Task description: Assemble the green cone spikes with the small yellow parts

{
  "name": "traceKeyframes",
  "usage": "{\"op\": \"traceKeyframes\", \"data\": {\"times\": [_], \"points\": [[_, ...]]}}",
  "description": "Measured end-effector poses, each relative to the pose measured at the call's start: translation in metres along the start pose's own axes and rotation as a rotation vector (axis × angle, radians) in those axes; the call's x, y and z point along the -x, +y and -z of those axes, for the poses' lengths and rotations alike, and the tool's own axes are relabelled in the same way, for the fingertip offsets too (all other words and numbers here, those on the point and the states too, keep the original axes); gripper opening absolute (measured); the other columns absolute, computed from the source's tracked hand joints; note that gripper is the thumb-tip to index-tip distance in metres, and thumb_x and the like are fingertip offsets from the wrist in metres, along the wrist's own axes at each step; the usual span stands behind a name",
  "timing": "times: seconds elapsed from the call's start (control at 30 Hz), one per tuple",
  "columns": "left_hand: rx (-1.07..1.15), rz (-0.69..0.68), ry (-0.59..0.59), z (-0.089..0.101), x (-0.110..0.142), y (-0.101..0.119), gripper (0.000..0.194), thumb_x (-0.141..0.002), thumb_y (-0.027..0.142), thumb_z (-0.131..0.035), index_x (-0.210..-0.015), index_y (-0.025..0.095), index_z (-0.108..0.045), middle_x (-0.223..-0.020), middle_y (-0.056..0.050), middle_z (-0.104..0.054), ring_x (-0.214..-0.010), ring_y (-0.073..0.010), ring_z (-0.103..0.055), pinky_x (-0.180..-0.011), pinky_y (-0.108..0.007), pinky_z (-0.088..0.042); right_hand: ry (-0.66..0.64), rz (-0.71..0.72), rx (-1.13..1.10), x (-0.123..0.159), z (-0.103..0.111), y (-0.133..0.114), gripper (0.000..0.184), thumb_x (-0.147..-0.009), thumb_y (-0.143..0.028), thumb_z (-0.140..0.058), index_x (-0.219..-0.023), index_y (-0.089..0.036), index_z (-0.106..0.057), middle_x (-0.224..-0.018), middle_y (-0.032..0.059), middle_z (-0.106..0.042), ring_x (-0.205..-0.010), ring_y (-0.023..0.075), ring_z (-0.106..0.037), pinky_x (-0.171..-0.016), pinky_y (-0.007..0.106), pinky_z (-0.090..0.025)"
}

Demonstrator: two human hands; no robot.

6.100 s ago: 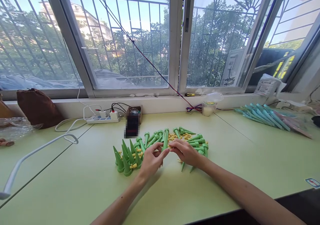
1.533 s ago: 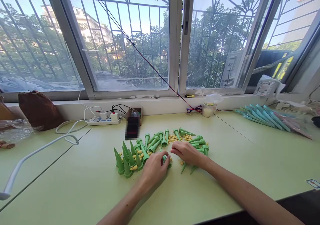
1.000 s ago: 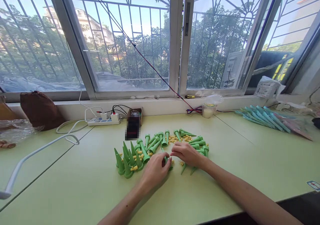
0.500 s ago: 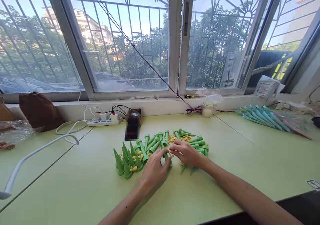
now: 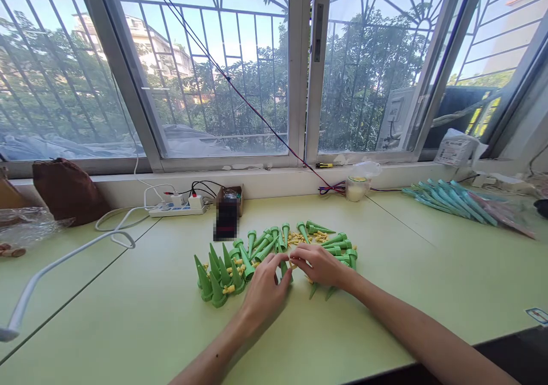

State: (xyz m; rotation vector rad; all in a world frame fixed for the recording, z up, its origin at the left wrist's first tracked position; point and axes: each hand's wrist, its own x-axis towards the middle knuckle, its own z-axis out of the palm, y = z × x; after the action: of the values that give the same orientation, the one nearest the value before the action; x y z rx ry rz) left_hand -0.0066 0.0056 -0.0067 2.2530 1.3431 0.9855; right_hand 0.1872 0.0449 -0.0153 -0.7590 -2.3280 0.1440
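Note:
My left hand (image 5: 266,288) is closed around a green plastic cone spike (image 5: 283,268), partly hidden by its fingers. Close against it, my right hand (image 5: 317,263) pinches a small yellow piece (image 5: 293,264) beside the spike. The fingertips of both hands nearly meet. To the left, several green cones (image 5: 217,285) stand upright on their wide caps with yellow pieces among them. Behind the hands lie more green cones (image 5: 263,242) and a pile of small yellow pieces (image 5: 295,238). Further cones (image 5: 342,243) lie past my right hand, partly covered by it.
A light green table (image 5: 141,316) carries everything. Along the back are a power strip (image 5: 182,209), a small box (image 5: 237,195) and a lidded jar (image 5: 356,190). A white curved stand (image 5: 47,265) rises at left; blue-green packets (image 5: 449,199) lie at right.
The yellow piece at my right fingertips has shifted and turned slightly toward the green spike. Both hands have otherwise barely moved.

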Motion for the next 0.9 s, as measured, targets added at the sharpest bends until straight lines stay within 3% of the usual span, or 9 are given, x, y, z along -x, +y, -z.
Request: {"op": "traceKeyframes", "data": {"times": [0.4,0.9], "points": [[0.018,0.031,0.156,0.002,-0.0033,0.0002,0.02,-0.091,0.026,-0.049,-0.105,0.02,-0.062,-0.093,-0.003,-0.065,-0.056,-0.0118,-0.057,-0.06,-0.028,-0.047,-0.007,-0.008,0.016,0.0013,0.0008,-0.0013,0.022,-0.105,-0.023,-0.039,-0.102,-0.018,-0.061,-0.088,0.0057,-0.063,-0.075,0.0166,-0.057,-0.07,0.028,-0.044],[0.039,0.038,0.198,0.0037,-0.0059,-0.0028,0.019,-0.09,0.028,-0.049,-0.102,0.019,-0.062,-0.083,-0.001,-0.064,-0.052,-0.0112,-0.055,-0.055,-0.025,-0.043,-0.006,-0.014,0.041,0.0006,0.0044,-0.0037,0.026,-0.105,-0.023,-0.038,-0.108,-0.018,-0.064,-0.086,0.0054,-0.064,-0.075,0.0165,-0.058,-0.07,0.027,-0.044]]}}
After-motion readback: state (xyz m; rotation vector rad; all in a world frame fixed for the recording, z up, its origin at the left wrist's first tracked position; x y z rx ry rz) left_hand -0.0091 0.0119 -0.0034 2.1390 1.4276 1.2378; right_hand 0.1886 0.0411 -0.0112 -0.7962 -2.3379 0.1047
